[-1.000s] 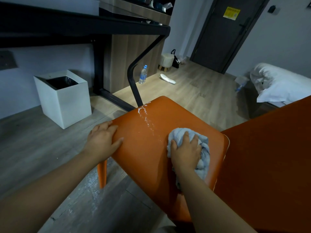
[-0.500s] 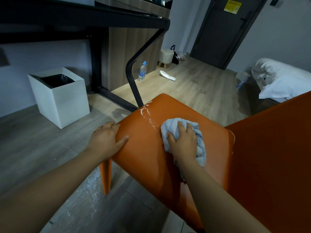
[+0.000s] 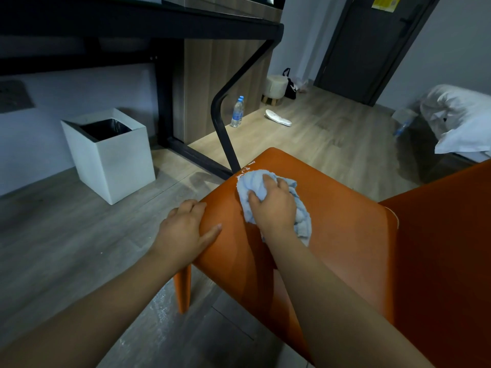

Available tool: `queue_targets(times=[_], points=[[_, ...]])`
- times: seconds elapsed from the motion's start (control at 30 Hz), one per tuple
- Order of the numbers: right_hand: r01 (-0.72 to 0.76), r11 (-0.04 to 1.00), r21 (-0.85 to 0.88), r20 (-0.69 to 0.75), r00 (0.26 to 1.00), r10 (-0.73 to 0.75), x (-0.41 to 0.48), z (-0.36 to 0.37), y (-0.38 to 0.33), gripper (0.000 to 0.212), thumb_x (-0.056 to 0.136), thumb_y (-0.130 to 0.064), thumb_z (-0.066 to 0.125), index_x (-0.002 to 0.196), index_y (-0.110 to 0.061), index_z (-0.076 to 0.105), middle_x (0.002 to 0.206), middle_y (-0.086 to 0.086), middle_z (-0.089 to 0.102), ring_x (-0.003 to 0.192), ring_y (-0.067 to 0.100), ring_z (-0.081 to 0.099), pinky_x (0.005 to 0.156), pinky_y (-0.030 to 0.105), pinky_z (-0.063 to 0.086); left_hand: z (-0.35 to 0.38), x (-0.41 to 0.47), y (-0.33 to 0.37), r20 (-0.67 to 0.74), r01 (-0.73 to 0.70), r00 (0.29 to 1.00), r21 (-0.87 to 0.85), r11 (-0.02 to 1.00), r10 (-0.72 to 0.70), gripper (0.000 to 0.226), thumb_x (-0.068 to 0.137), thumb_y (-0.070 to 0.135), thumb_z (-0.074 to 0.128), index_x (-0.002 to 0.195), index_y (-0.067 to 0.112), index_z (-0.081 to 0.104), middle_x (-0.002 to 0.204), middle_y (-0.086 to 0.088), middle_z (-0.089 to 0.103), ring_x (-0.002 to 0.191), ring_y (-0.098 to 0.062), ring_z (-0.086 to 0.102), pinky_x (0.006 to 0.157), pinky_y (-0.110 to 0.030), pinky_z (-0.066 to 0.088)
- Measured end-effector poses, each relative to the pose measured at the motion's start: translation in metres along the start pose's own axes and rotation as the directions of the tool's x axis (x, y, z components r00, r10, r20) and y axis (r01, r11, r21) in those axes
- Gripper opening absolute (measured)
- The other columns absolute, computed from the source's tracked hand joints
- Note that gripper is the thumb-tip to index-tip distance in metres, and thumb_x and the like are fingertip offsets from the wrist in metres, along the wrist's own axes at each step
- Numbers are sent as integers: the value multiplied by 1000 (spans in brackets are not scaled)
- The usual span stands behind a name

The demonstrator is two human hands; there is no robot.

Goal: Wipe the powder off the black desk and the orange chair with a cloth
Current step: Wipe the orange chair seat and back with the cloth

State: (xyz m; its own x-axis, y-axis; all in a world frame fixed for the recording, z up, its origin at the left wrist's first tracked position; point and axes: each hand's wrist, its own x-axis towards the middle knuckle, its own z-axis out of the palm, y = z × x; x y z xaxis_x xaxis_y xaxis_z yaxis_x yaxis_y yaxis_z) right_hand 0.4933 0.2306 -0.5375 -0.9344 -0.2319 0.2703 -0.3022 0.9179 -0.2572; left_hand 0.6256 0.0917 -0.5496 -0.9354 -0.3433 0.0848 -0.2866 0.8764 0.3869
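Observation:
The orange chair [image 3: 345, 213] fills the lower right, its seat tilted toward me. My right hand [image 3: 273, 205] grips a crumpled light-blue cloth [image 3: 249, 183] and presses it on the seat near the far left edge. A small patch of white powder [image 3: 248, 166] shows just beyond the cloth at the seat's rim. My left hand [image 3: 186, 229] rests on the seat's left edge, fingers over the side and thumb on top. The black desk [image 3: 132, 25] runs across the top left; its top surface is hidden from here.
A white square bin [image 3: 111, 160] with a black liner stands on the floor at left. The desk's black leg [image 3: 225, 136] rises just behind the chair. A water bottle [image 3: 237, 112], a slipper [image 3: 277, 118] and a small stool [image 3: 275, 88] lie farther back. White powder specks [image 3: 159, 312] dust the floor below the chair.
My right hand has slid the cloth up and left along the powder streak on the seat, which is now mostly gone or covered. The left hand stays on the seat's edge.

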Motion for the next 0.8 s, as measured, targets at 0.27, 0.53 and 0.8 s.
queue_targets(times=[0.27,0.53,0.8], points=[[18,954,300,-73,997,4,-14,-33,11,34,91,-20,57,125,-19,62,123,4,59,100,21,60,81,30,50,-1,-4,3,28,23,999,-17,1000,-23,73,90,64,38,148,21,29,149,-2,34,132,-24,38,108,-42,37],[-10,889,457,-118,990,72,-63,-100,53,41,93,-25,60,133,-21,55,136,1,53,126,19,47,100,23,33,-22,-26,12,33,-23,999,-1,1000,23,72,92,57,44,150,19,25,152,-2,33,136,-23,35,112,-42,33],[-253,908,334,-209,919,333,-130,-119,97,40,89,-35,40,120,-20,61,122,3,59,110,21,58,96,33,47,-30,-65,47,-10,-146,989,-71,987,146,62,94,48,49,146,18,37,148,-1,38,133,-20,38,110,-34,32]])
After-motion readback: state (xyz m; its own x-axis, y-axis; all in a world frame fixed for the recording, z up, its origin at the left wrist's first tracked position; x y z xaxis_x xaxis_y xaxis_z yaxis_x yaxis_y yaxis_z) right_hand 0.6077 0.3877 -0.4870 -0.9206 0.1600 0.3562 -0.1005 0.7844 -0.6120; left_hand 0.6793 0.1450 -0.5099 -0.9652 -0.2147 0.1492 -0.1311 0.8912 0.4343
